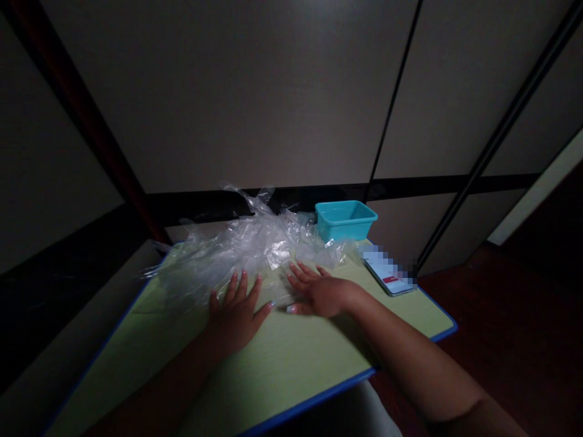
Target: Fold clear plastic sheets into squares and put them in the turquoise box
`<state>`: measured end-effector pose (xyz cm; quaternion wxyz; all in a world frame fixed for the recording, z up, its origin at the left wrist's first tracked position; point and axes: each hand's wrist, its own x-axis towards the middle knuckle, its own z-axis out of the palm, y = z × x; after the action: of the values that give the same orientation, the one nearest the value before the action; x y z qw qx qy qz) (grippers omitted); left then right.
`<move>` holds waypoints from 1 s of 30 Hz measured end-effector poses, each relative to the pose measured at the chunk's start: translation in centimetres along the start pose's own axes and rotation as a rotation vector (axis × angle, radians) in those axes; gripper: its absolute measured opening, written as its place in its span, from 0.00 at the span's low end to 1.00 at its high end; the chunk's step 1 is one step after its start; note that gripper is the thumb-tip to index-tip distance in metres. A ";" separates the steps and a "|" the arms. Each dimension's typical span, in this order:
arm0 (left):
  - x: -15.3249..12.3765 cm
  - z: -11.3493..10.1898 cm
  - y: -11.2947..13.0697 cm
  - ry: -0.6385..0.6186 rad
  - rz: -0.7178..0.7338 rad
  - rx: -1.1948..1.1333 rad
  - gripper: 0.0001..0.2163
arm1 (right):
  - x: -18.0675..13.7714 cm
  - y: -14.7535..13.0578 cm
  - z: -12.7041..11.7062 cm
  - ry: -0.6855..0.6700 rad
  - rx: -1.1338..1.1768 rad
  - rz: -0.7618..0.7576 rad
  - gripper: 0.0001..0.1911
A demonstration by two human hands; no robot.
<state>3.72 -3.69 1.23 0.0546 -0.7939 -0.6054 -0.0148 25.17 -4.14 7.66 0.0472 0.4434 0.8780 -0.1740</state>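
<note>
A heap of crumpled clear plastic bags covers the far left part of a small table. At the heap's near edge, my left hand lies with fingers spread, its fingertips at the plastic. Close by on the right, my right hand is held flat with its fingers stretched toward the left, over or on a thin piece of the clear plastic. Neither hand grips anything. Whether the palms press on the tabletop is hard to tell in the dim light.
Behind the heap's right end stands a turquoise plastic basket. A phone with a lit screen lies near the table's right edge. Tall cabinet panels rise right behind the table, and dark reddish floor shows at the right.
</note>
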 end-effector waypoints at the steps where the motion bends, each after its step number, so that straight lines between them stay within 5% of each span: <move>1: 0.0 0.1 0.0 0.009 0.000 0.002 0.29 | 0.1 -0.8 0.4 -0.021 0.001 -0.077 0.43; 5: 0.0 0.2 0.0 0.019 -0.003 0.006 0.29 | 0.3 -2.2 1.6 -0.083 0.006 -0.188 0.44; 16: 0.0 -0.5 0.1 -0.044 -0.037 -0.006 0.29 | -0.4 -0.9 0.0 -0.143 -0.066 0.103 0.50; 21: 0.0 -0.6 0.1 -0.082 -0.053 -0.019 0.30 | -0.2 0.2 0.4 -0.135 -0.098 0.104 0.54; 30: -0.4 -0.5 -0.1 0.031 -0.007 0.016 0.27 | 1.1 2.4 0.5 0.188 -0.097 0.130 0.35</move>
<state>3.54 -4.13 1.73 0.0704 -0.7911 -0.6072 -0.0224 26.40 -2.12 6.32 -0.0027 0.5108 0.8554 -0.0858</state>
